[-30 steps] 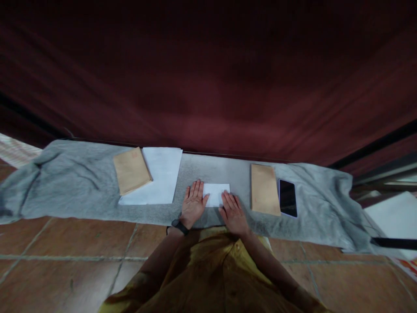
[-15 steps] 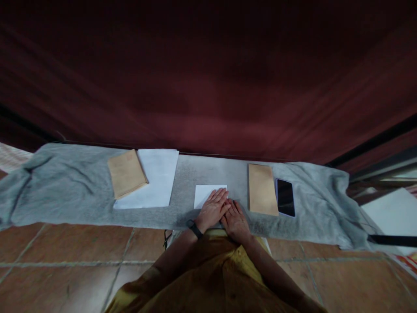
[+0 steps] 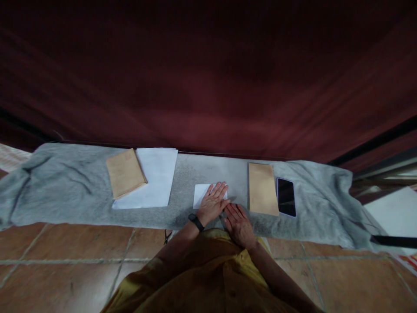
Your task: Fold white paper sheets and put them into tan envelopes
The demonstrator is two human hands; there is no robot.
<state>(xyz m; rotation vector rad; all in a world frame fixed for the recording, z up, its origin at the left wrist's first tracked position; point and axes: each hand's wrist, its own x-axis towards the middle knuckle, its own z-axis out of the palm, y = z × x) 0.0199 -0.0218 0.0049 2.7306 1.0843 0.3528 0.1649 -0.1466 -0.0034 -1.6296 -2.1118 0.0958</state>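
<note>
A small white sheet of paper, seemingly folded (image 3: 200, 192), lies on the grey cloth in front of me. My left hand (image 3: 212, 204), with a black band on its wrist, rests flat across the paper's right part, fingers stretched forward and slightly apart. Beside it on the right, my right hand (image 3: 239, 223) lies palm down on the cloth by the paper's near right corner, fingers extended. The left thumb comes close to the right fingertips; whether they touch I cannot tell. Part of the paper is hidden under the left hand.
Brown envelopes (image 3: 126, 173) overlap large white sheets (image 3: 158, 178) on the left. Another brown envelope (image 3: 262, 189) and a phone (image 3: 286, 197) lie to the right. Grey cloth (image 3: 208, 167) covers the narrow surface, backed by a dark red curtain-like sheet (image 3: 208, 95).
My left hand's fingers have spread somewhat on the paper. My right hand has shifted slightly right and nearer to me, away from the left hand.
</note>
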